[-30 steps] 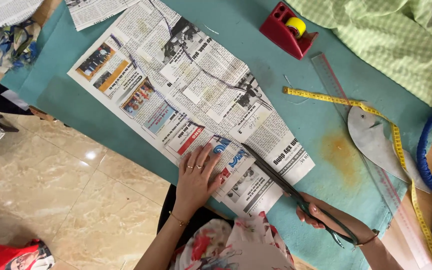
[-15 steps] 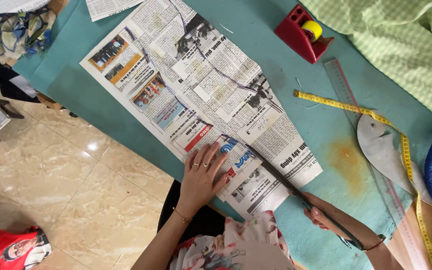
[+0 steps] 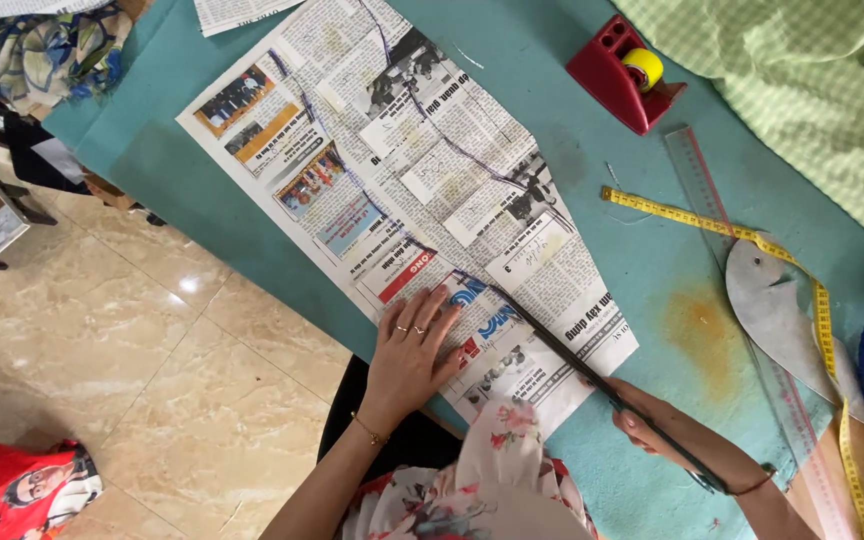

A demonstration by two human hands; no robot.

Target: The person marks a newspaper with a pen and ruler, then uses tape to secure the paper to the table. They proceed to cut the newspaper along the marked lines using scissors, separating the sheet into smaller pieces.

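Lying flat on the teal table (image 3: 202,200), the printed newspaper sheet (image 3: 402,190) is pressed by the open left hand (image 3: 412,350); long dark scissors (image 3: 592,375) are gripped by the right hand (image 3: 652,425), with a yellow measuring tape (image 3: 752,240) and clear plastic ruler (image 3: 722,220) nearby.

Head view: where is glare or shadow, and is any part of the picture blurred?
Head view: a bright glare spot on the marble floor; soft shadow on the teal table beside the newspaper; the left hand is sharp; the right hand with scissors is slightly soft.
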